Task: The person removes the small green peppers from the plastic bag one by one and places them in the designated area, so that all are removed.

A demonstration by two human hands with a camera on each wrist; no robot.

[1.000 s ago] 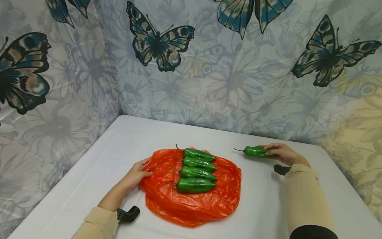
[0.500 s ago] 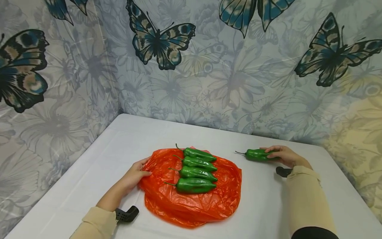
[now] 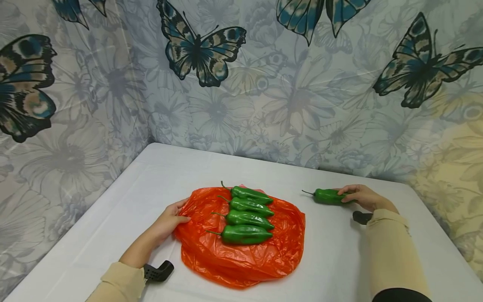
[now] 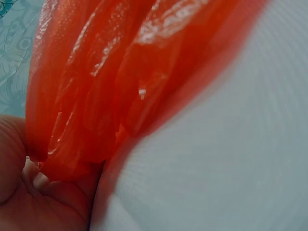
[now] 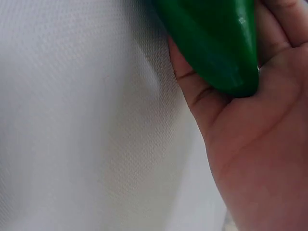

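My left hand [image 3: 168,221] grips the left edge of a red plastic bag [image 3: 245,264]. In the left wrist view the thumb and fingers pinch the gathered film of the bag [image 4: 96,86]. Several green peppers [image 3: 247,234] lie in a stacked row on the bag, stems pointing left. At the right, my right hand [image 3: 364,198] holds another green pepper [image 3: 327,196] by its tip end, its stem also to the left. Up close in the right wrist view, the tip of that pepper [image 5: 216,48] sits between thumb and fingers, against the palm.
A white-covered table [image 3: 324,251] lies under everything. Behind it and along its left side hangs a butterfly-patterned cloth [image 3: 226,117]. Black wrist devices [image 3: 160,272] stick out from both forearms, close over the tabletop.
My right hand has shifted slightly to the right with the pepper in it. The left hand keeps its hold on the bag, and the peppers on the bag lie as before.
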